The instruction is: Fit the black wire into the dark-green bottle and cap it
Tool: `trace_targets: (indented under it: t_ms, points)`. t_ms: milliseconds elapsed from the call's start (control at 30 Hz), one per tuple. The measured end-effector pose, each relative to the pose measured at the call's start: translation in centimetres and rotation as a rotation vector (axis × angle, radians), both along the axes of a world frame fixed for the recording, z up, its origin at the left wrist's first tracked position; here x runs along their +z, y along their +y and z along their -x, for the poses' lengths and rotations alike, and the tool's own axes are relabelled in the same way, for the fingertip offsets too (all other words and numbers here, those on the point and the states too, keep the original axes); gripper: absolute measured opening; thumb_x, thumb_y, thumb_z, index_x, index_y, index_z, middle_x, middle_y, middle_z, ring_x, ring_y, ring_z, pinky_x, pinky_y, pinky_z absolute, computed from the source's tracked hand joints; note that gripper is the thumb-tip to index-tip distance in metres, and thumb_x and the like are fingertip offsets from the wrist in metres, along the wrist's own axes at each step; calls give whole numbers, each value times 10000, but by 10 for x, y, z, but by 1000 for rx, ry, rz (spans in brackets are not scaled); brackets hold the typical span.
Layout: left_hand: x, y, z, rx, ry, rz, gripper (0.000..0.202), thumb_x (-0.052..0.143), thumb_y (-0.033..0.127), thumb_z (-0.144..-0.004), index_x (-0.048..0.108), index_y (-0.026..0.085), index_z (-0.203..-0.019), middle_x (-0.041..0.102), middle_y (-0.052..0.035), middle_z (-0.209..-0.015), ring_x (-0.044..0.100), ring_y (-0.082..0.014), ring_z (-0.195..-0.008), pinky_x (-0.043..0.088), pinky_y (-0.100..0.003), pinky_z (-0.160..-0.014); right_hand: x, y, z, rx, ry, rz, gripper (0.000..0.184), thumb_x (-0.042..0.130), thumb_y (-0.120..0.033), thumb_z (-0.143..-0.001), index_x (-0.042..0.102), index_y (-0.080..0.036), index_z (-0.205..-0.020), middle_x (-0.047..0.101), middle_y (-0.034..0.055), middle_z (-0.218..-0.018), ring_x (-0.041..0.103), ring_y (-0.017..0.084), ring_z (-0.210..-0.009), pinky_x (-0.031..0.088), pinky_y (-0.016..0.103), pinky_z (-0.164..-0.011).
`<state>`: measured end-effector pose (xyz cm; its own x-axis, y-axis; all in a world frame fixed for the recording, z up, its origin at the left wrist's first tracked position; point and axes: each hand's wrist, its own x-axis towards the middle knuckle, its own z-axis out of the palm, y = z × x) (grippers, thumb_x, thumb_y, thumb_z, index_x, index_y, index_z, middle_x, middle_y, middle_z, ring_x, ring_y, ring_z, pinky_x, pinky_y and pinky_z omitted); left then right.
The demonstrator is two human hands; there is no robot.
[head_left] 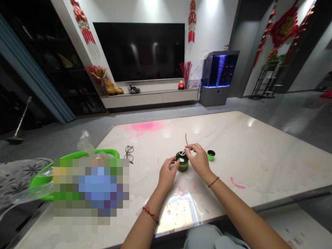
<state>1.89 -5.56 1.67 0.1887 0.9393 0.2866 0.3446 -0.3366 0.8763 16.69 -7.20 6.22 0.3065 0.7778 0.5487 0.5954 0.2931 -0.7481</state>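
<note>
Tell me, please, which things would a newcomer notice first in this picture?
Probably the big dark television on the far wall, with the fish tank glowing blue to its right. Nearer, the eye may fall on the left hand and right hand at a small green bottle on the pale table, then the bright green basket at left.

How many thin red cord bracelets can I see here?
2. One thin red cord bracelet is on the left wrist, by the left hand touching a squat dark green bottle; the other bracelet is on the right wrist. More could be out of frame.
</note>
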Motion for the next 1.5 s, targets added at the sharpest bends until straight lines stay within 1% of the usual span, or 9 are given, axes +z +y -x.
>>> trace_targets:
  t_ms: [300,767,1100,1500]
  points:
    - [0,0,0,-2,-2,-5,354,518,414,-808,604,183,-1062,624,-70,-1033,588,-178,-953,445,-316,-879,-4,0,1,21,-19,20,157,522,-251,-783,666,-195,-815,641,46,-836,585,179,-823,454,308,-764]
    - [0,1,-1,7,-6,-6,340,525,402,-803,607,184,-1051,627,-66,-1017,594,-173,-927,449,-321,-874,-4,2,2,29,-48,71,140,531,-234,-769,665,-194,-757,642,41,-801,584,180,-788,448,305,-732]
    - [-1,1,0,-5,-5,-8,347,518,409,-808,600,186,-1061,622,-66,-1024,586,-175,-946,443,-318,-881,0,5,2,59,-82,113,138,539,-217,-766,673,-187,-767,654,49,-821,590,182,-801,449,303,-737]
    - [-1,1,0,1,-14,-9,342,525,409,-802,610,187,-1048,627,-69,-1020,591,-181,-941,448,-328,-876,4,5,1,53,-198,67,130,529,-208,-782,659,-198,-782,644,42,-835,581,177,-846,444,306,-798]
